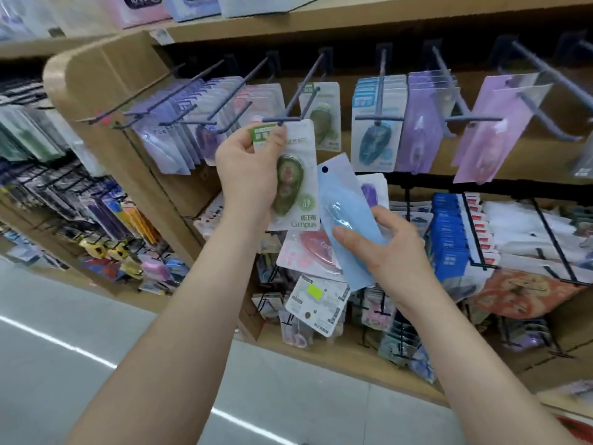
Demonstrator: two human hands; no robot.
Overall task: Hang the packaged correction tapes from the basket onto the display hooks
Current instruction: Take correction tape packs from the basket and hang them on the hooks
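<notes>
Fingers [276, 136] of our left hand [247, 175] pinch the green correction tape pack [298, 175], its top edge right at the tip of a display hook [302, 88]. Our right hand [396, 252] grips a blue pack [343, 200], a pink pack [305, 252] and a purple pack [373, 189], fanned just below.
</notes>
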